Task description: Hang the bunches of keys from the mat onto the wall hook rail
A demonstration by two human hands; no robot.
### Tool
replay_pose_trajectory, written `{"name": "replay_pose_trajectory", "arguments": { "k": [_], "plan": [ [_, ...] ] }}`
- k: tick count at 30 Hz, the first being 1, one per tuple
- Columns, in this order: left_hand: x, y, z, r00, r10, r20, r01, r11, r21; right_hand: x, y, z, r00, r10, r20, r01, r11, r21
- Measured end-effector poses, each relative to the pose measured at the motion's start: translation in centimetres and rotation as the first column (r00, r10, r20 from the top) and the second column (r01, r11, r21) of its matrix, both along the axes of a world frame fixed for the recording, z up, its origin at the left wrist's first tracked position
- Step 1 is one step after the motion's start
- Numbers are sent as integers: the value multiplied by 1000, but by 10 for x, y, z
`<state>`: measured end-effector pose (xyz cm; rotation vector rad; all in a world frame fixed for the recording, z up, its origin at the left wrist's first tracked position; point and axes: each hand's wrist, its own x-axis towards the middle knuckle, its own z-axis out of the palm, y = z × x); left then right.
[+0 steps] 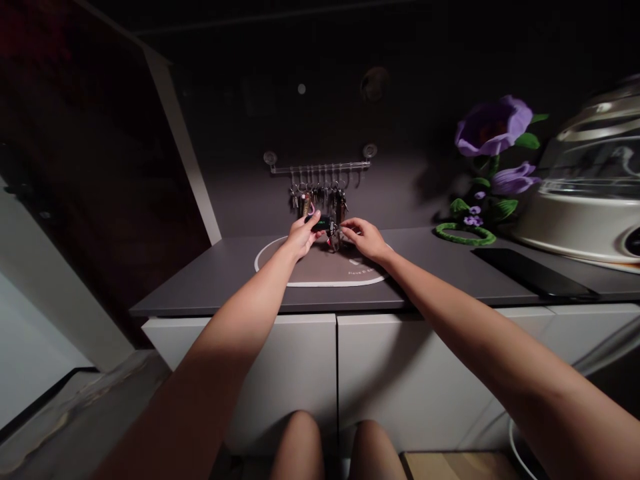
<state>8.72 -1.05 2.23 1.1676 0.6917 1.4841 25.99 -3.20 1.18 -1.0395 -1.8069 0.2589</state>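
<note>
My left hand (301, 239) is closed on a black key holder (321, 223), thumb on top, above the oval mat (320, 272). From its right end hangs a small bunch of keys (334, 239) with metal rings. My right hand (363, 237) pinches at the metal ring beside it, thumb and forefinger together. Just behind my hands, several key sets (325, 193) hang from a clear hook rail (320, 169) on the dark wall.
On the grey counter (195, 283), to the right, stand a purple flower ornament (494, 133) with a green ring base, a black phone (533, 272) and a large cream appliance (590, 220). White cabinet doors (290, 373) are below; a door frame (183, 140) rises at the left.
</note>
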Motion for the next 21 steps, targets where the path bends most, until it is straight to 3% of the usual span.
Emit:
{"name": "replay_pose_trajectory", "arguments": {
  "k": [8,15,21],
  "plan": [
    [1,-4,3,996,-84,15,84,996,-8,-2,-5,1,998,50,39,-53,995,82],
    [2,-4,3,975,-181,129,184,983,-16,-2,-1,1,996,75,53,-82,986,143],
    [2,-4,3,965,-185,185,189,982,-7,0,-2,3,999,30,38,-37,980,197]
  ]
}}
